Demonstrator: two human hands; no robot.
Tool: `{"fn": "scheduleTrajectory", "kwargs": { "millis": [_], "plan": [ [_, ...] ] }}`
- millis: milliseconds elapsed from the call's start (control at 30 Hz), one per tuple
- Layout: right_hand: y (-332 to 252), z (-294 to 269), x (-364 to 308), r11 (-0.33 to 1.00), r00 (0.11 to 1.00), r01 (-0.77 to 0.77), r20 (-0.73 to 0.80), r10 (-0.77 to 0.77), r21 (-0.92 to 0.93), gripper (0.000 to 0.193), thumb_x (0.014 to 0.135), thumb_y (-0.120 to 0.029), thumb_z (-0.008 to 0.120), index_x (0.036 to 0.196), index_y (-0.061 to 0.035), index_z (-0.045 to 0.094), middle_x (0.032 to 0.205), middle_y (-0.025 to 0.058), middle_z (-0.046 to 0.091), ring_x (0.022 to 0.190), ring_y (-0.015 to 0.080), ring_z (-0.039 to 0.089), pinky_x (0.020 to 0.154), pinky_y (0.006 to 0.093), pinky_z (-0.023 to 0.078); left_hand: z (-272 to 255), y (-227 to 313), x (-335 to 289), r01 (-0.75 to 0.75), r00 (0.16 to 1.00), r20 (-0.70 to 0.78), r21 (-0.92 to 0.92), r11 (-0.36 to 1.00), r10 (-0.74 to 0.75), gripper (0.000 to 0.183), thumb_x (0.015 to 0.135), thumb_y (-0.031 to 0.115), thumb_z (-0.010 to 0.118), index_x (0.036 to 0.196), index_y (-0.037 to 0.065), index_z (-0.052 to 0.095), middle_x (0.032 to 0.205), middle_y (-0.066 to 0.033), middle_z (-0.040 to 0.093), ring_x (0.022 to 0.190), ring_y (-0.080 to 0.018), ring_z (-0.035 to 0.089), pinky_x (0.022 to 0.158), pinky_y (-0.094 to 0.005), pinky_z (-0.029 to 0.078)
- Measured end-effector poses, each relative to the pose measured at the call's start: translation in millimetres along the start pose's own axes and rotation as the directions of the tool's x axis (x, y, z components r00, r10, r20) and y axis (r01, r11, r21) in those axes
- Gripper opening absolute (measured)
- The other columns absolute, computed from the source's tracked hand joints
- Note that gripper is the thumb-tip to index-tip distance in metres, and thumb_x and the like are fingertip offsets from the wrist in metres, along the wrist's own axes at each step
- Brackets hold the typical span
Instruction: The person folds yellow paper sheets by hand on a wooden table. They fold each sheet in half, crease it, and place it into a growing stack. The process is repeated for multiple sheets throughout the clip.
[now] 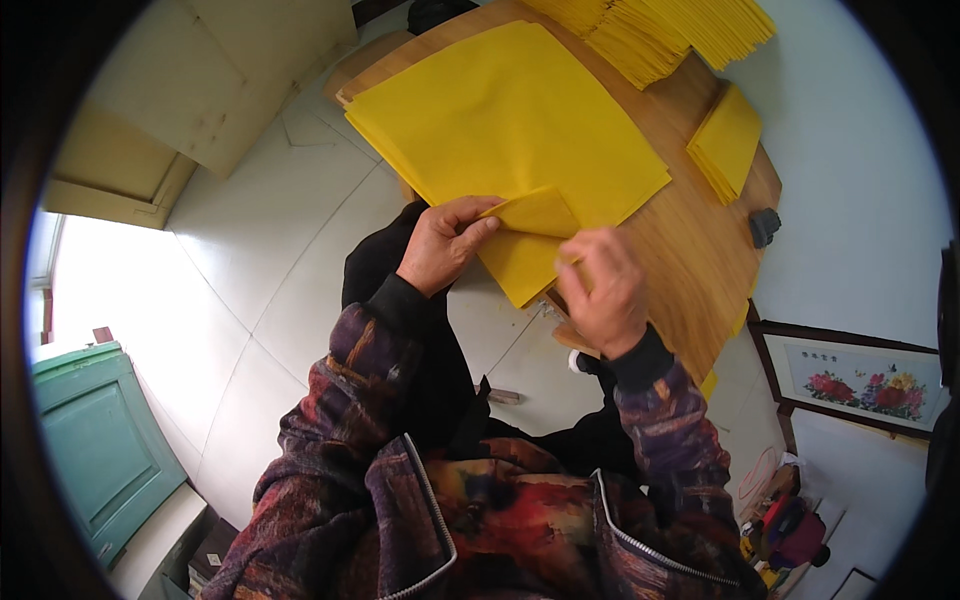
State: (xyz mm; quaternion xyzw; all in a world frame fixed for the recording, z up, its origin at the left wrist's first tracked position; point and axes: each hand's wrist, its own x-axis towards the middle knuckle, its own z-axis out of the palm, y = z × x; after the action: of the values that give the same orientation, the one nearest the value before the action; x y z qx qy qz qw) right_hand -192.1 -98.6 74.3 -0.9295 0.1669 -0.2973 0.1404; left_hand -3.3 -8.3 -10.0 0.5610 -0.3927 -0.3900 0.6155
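Note:
A stack of large yellow sheets [500,110], which look like cloth or soft paper, lies on the wooden table and overhangs its near edge. At the near corner a yellow sheet is folded over into a small flap [540,212]. My left hand [440,245] pinches the flap's left end between thumb and fingers. Curled and slightly blurred, my right hand [605,290] is at the right edge of the fold, with a bit of yellow showing at its fingertips. Its palm side is hidden.
More folded yellow pieces [725,145] lie on the table's right side, with big yellow piles [650,35] at the far end. A small dark grey object [765,227] sits at the wooden table's [690,270] right edge. A framed flower picture [860,380] leans at right; a green cabinet [105,440] stands left.

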Motion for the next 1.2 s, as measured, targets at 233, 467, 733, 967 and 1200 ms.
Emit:
{"fn": "scheduleTrajectory", "kwargs": {
  "millis": [233,467,733,967,1200],
  "plan": [
    [2,15,-24,0.953,0.95,0.252,0.23,-0.211,-0.167,0.016,0.075,-0.008,0.063,0.09,-0.006,0.061,0.089,0.0049,0.055,0.085,0.0215,0.054,0.07,0.0318,0.049,0,-3,-1,0.003,1.0,-0.008,-0.076,0.997,-0.004,0.023,0.092,0.011,0.063,0.11,-0.003,0.064,0.094,-0.0053,0.069,0.089,-0.0112,0.061,0.082,-0.0252,0.049],
    [3,12,-13,0.996,0.97,-0.008,0.245,-0.012,0.084,0.013,0.074,-0.002,0.066,0.083,-0.0043,0.057,0.085,0.0077,0.055,0.082,0.0264,0.056,0.066,0.0351,0.048,-3,-2,-2,0.005,1.0,0.023,-0.042,0.999,-0.004,0.024,0.094,0.011,0.059,0.113,-0.004,0.062,0.099,-0.0024,0.066,0.092,-0.0088,0.058,0.086,-0.0242,0.047],
    [8,2,10,0.77,0.831,-0.491,0.486,0.271,0.408,0.015,0.079,-0.003,0.068,0.076,-0.0012,0.054,0.075,0.0092,0.053,0.066,0.0212,0.055,0.06,0.0324,0.044,-4,-1,-1,0.015,0.999,0.036,-0.072,0.997,-0.013,0.024,0.094,0.011,0.058,0.113,-0.004,0.061,0.098,-0.0028,0.065,0.092,-0.0094,0.058,0.086,-0.0243,0.047],
    [13,-4,30,0.803,0.857,-0.451,0.44,0.267,0.391,0.016,0.084,-0.006,0.066,0.076,-0.0003,0.054,0.071,0.0074,0.052,0.065,0.0175,0.052,0.059,0.0301,0.042,-4,-2,-1,0.002,1.0,0.009,-0.08,0.997,-0.001,0.025,0.093,0.014,0.06,0.108,-0.005,0.063,0.093,-0.0071,0.067,0.089,-0.0129,0.06,0.082,-0.0261,0.048],
    [8,5,43,0.949,0.965,-0.254,0.115,0.235,0.186,0.013,0.083,-0.009,0.067,0.081,-0.002,0.056,0.076,0.0119,0.056,0.072,0.0312,0.056,0.063,0.0376,0.046,-3,4,-3,-0.028,0.999,0.025,-0.03,0.999,0.029,0.024,0.091,0.015,0.063,0.107,-0.003,0.064,0.095,-0.0096,0.067,0.092,-0.0148,0.06,0.083,-0.0262,0.048]
  ]
}}
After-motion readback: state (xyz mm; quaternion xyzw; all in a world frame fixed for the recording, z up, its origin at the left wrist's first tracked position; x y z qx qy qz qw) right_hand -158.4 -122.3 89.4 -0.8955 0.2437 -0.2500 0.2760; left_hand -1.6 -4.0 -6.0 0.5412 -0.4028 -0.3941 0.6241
